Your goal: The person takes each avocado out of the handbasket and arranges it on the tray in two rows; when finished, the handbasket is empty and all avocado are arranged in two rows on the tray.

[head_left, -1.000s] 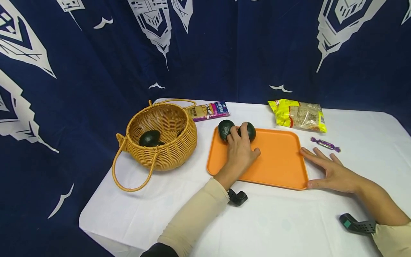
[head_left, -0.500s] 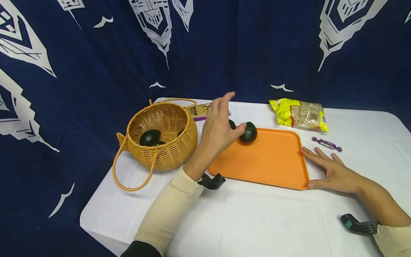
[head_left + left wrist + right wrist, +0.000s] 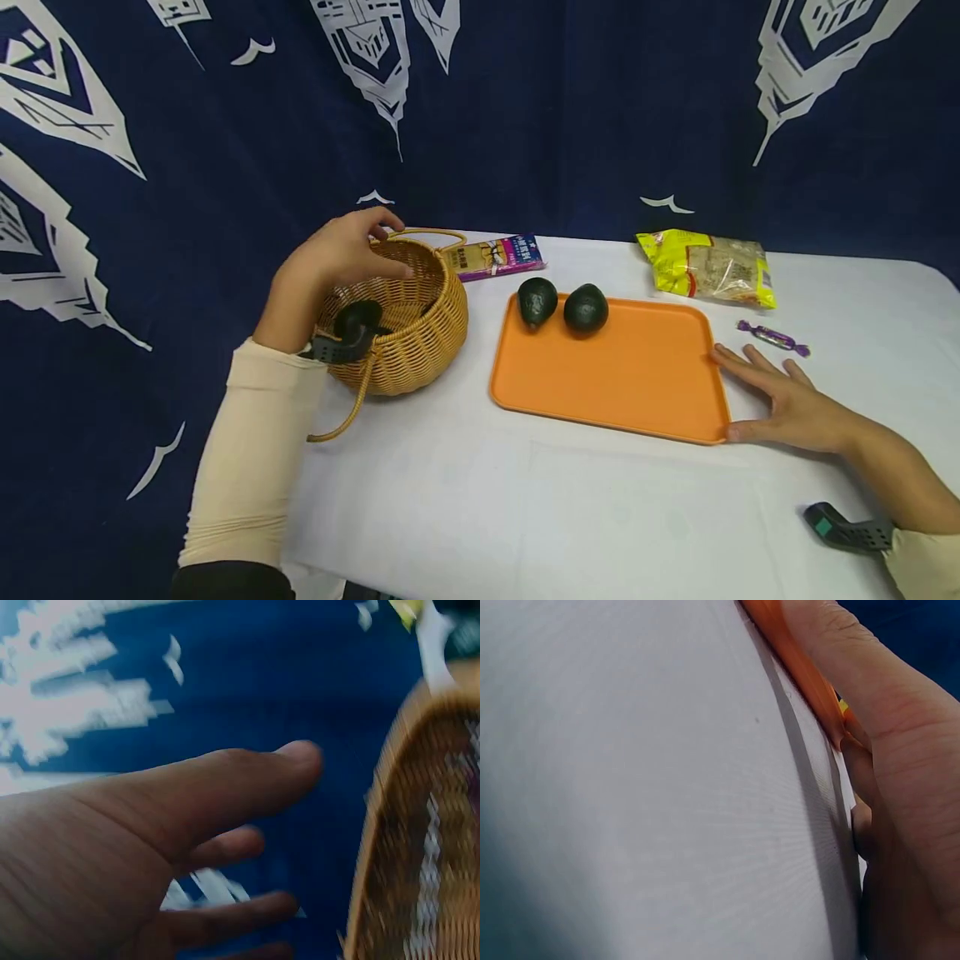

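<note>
Head view shows an orange tray (image 3: 622, 375), its right edge touched by the spread fingers of the right hand (image 3: 806, 412), and a wicker basket (image 3: 422, 350), by whose left rim the left hand (image 3: 333, 254) hovers, fingers loose and holding nothing. At the tray's far left corner lie one avocado (image 3: 537, 302) and another avocado (image 3: 586, 310), well apart from all fingertips.

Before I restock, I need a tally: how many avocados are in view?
3: one avocado at the far left corner of the orange tray, another just right of it, a third, partly covered, in the wicker basket. More may be hidden there.
</note>
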`<state>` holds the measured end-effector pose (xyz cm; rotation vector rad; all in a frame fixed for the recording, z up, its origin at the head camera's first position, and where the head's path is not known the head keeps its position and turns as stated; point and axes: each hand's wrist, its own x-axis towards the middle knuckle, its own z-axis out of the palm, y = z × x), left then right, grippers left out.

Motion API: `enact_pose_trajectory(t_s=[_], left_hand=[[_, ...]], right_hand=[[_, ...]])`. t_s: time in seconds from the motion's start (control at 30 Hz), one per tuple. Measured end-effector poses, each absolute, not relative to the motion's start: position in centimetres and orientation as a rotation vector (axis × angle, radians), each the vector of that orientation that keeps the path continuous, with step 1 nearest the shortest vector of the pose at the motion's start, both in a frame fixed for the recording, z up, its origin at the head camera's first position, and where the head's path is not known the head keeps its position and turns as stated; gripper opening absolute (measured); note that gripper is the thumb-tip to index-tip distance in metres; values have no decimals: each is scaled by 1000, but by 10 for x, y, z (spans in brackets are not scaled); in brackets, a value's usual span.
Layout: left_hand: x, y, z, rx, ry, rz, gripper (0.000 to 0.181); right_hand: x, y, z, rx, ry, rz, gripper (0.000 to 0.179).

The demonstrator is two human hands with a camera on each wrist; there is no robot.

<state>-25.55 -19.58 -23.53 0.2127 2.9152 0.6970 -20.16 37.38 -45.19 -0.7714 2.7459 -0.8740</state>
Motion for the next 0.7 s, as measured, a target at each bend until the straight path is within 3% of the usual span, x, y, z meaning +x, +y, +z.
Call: enact_pose_trajectory(t_s=[0.3,0.7], left_hand=[[-291,-246,-251,301,2576,550,68],[-322,-232,-270,368,2388,316,77]], right_hand=[[-201,373,-452,-736,2739,-835,107],[-199,373,-452,-730,2749,-862,106]])
